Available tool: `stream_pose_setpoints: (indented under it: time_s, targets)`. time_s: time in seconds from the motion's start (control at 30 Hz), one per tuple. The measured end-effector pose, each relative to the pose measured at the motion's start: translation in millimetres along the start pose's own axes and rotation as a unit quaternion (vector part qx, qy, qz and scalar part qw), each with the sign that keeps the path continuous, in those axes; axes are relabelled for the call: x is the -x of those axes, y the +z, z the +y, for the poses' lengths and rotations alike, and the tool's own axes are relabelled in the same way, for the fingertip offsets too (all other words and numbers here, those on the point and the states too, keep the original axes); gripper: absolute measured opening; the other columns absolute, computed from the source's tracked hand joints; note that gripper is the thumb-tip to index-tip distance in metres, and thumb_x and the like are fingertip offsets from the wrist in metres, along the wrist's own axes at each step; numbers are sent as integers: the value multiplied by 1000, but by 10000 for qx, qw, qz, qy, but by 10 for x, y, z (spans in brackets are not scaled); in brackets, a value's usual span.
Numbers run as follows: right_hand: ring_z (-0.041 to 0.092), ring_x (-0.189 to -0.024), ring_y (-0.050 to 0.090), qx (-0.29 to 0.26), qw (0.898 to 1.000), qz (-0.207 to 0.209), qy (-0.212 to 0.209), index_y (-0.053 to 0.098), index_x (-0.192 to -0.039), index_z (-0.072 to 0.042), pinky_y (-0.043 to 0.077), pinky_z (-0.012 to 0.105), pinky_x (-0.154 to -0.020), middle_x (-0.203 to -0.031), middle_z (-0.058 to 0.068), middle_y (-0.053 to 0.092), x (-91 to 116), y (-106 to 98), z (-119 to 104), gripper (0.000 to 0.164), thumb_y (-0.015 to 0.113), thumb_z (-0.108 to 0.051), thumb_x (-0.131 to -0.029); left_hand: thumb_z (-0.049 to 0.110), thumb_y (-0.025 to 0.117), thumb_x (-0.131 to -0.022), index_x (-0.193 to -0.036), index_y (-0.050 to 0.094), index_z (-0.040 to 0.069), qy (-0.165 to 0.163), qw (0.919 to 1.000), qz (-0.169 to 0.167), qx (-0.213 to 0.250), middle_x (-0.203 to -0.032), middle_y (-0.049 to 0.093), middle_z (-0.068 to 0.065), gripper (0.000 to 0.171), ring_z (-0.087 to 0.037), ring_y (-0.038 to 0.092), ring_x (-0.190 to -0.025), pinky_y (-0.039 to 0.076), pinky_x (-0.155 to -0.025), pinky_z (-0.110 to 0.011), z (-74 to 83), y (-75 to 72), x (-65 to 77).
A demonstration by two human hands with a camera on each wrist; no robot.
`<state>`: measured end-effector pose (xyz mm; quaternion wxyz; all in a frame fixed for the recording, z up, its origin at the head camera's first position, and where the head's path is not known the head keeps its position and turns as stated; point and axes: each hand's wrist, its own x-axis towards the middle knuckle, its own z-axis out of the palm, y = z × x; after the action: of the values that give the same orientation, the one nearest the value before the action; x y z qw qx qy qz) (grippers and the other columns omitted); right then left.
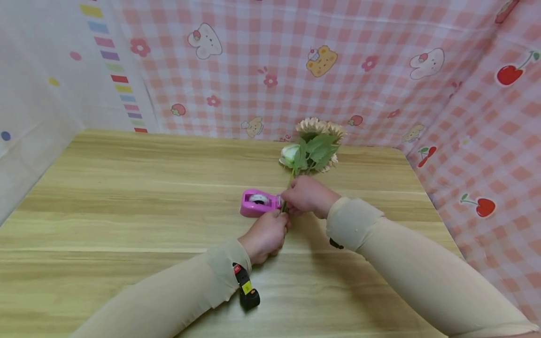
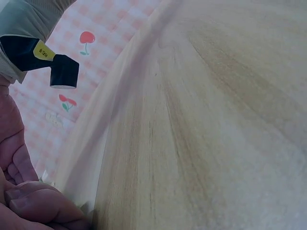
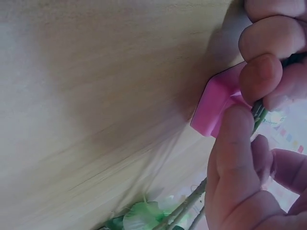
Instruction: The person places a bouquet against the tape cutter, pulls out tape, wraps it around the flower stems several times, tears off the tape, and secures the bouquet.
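Note:
A bunch of artificial flowers [image 1: 322, 146], cream blooms with green leaves and a pale bud [image 1: 289, 155], points toward the back wall. My left hand [image 1: 266, 234] grips the lower stems. Just above it, my right hand [image 1: 310, 195] pinches the same stems [image 3: 184, 208] between thumb and fingers. In the right wrist view, the fingertips of both hands sit close together around the stems. A pink tape dispenser [image 1: 248, 210] with a roll of clear tape [image 1: 258, 199] stands left of the right hand, its cutter end at the right fingertips. Any tape strip is hidden by the fingers.
The wooden table [image 1: 127, 202] stretches out on both sides of the hands. Checked pink cloth [image 1: 262, 56] with cartoon prints hangs behind and at the right, and white cloth [image 1: 38, 94] at the left. Black straps [image 1: 245, 286] sit on the wrists.

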<state>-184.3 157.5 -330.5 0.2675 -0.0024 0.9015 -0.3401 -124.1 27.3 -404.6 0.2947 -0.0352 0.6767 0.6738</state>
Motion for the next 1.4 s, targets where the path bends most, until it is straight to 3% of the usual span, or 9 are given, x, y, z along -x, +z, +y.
stream_pose_setpoints:
  time_s: [0.13,0.4,0.53,0.67,0.9,1.13,1.27,1.4]
  targets:
    - [16,-70,66,-122,9999,-81,0,59,-89,-6,66,37,-77,-79,6,64,-26,-24,40,16,59,-17,-102,26,32,-114,-114,55,2,107,9999,80,-56,-69,41,4,33,-9,32,-47,26,-40,-23,5,42,14]
    - [14,-62,65,134,9996,-219,72,59,-82,-9,66,34,-70,-66,2,62,-69,-73,70,24,60,-21,-102,26,33,-113,-114,55,2,154,9993,315,-157,-68,41,3,33,-10,34,-47,28,-40,-23,-16,125,-4]
    - [14,-56,61,832,9965,-42,-14,55,-72,-12,60,29,-59,-60,0,58,-57,-57,38,32,58,-23,-102,24,33,-112,-112,54,2,242,9990,364,-89,-66,41,4,30,-10,34,-46,28,-39,-23,-25,136,-13]
    - [12,-52,56,1692,9854,145,-145,51,-64,-15,48,26,-53,-57,-2,57,-39,-44,-8,41,56,-26,-103,28,29,-114,-110,53,5,157,9991,381,68,-64,40,4,33,-10,33,-46,28,-39,-23,-23,132,-18]
    - [12,-51,54,2023,9787,222,-270,54,-66,-15,47,26,-53,-59,-1,59,-11,-52,-12,40,56,-28,-104,42,23,-115,-92,48,12,105,9973,547,478,-54,35,7,45,-11,31,-42,26,-38,-24,-7,129,-30]
    - [11,-55,52,1201,9922,274,-182,55,-68,-13,44,23,-52,-61,-2,56,-13,-36,40,34,61,-22,-100,41,24,-115,-95,47,13,-62,9967,267,761,-55,33,8,41,-9,28,-43,24,-39,-24,-1,84,-34]
    - [13,-64,61,591,9979,254,-50,60,-74,-10,58,29,-62,-70,1,64,-9,-19,67,28,62,-20,-100,38,25,-115,-101,48,9,-125,9964,34,839,-59,33,8,40,-9,27,-46,23,-41,-23,23,83,-22]
    - [13,-67,66,153,9997,197,22,64,-81,-8,63,33,-70,-73,3,70,-38,-11,104,25,63,-22,-101,33,26,-115,-102,47,9,-129,9961,-45,875,-61,32,8,35,-9,27,-47,22,-41,-23,31,99,-11]
